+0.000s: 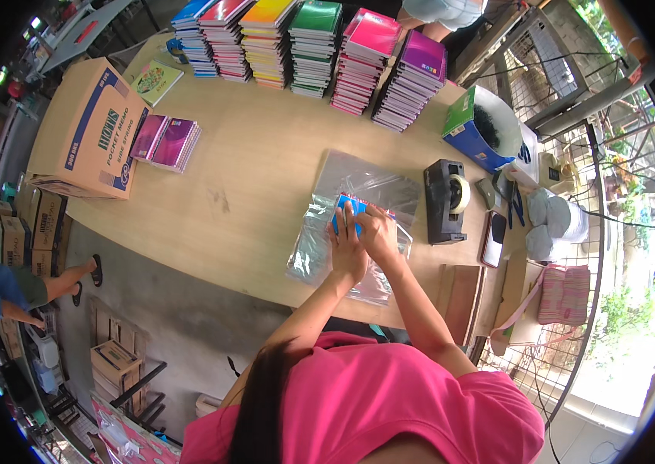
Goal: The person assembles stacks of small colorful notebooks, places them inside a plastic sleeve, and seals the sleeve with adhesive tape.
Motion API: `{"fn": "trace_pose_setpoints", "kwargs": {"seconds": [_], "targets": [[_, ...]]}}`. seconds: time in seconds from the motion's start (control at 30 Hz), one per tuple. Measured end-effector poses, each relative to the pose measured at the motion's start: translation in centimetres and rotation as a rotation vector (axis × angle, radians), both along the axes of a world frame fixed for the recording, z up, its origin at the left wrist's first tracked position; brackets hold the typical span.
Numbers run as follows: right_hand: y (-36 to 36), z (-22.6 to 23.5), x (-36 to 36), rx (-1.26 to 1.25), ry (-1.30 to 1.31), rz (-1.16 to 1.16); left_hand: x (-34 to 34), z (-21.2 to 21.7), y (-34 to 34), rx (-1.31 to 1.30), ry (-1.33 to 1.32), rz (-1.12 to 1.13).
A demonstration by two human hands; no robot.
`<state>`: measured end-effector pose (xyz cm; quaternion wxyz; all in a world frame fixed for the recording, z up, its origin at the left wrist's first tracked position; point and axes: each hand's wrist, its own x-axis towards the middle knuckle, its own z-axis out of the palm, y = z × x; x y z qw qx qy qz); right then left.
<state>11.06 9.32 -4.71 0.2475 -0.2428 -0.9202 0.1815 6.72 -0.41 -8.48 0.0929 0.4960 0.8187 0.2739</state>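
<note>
A small blue notebook (349, 205), with some red showing along its far edge, lies on clear plastic bags (312, 240) near the table's front edge. My left hand (348, 249) rests on it with fingers stretched forward over the blue cover. Close beside it, my right hand (377, 233) has its fingers bent and closed at the right part of the same notebook. Both hands hide much of the notebook, and whether it sits inside a bag or on top cannot be told.
Tall stacks of coloured notebooks (314, 46) line the far edge. At left stand a cardboard box (99, 127) and small purple notebooks (165, 143). A tape dispenser (445, 205), a phone (493, 239), pliers (514, 203) and a blue-green box (472, 131) are at right. Another person's legs (64, 282) show left.
</note>
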Motion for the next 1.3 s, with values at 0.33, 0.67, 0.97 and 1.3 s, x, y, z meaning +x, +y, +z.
{"fn": "trace_pose_setpoints", "kwargs": {"seconds": [0.33, 0.67, 0.97, 1.3], "targets": [[-3.0, 2.3, 2.4, 0.026, -0.176, 0.038, -3.9, 2.2, -5.6, 0.055, 0.034, -0.171], [-3.9, -0.3, 1.9, 0.177, -0.131, -0.036, -22.0, 3.8, -3.0, 0.174, 0.162, -0.524], [-4.6, -0.7, 1.7, 0.088, -0.119, -0.064, -15.9, 9.0, 4.0, 0.463, 0.159, -0.46], [-4.0, -2.5, 3.4, 0.168, -0.018, -0.1, -9.9, 2.1, -2.2, 0.132, 0.195, -0.525]]}}
